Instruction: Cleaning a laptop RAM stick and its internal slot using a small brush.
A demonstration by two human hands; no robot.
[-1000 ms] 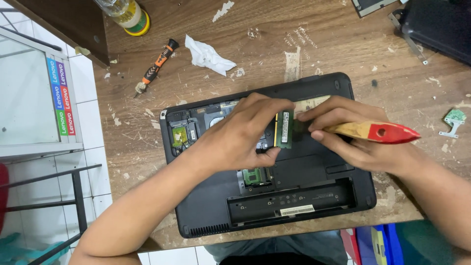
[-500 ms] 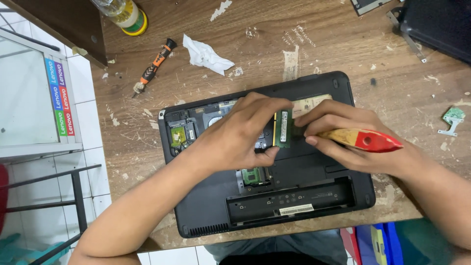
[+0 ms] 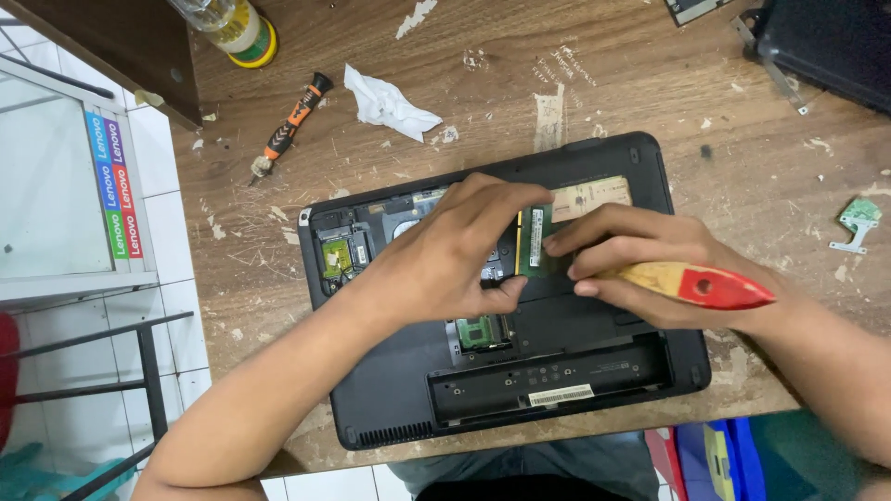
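A green memory module (image 3: pixel 535 243) sits in the open bay of an upturned black laptop (image 3: pixel 594 371) on the wooden worktop (image 3: pixel 650 93). The left hand (image 3: pixel 445 264) pinches its edge with narrowed fingers. The right hand (image 3: pixel 650 264) presses fingertips on it while gripping a red-handled brush (image 3: pixel 696 283).

You face a scratched wooden table (image 3: pixel 650 83) with a black laptop (image 3: pixel 390 408) lying upside down at its centre. Beyond it lie an orange-handled screwdriver (image 3: pixel 288 125), a crumpled white tissue (image 3: pixel 385 102) and a yellow-based bottle (image 3: pixel 237 28). A small green part (image 3: pixel 858 218) sits at the right edge
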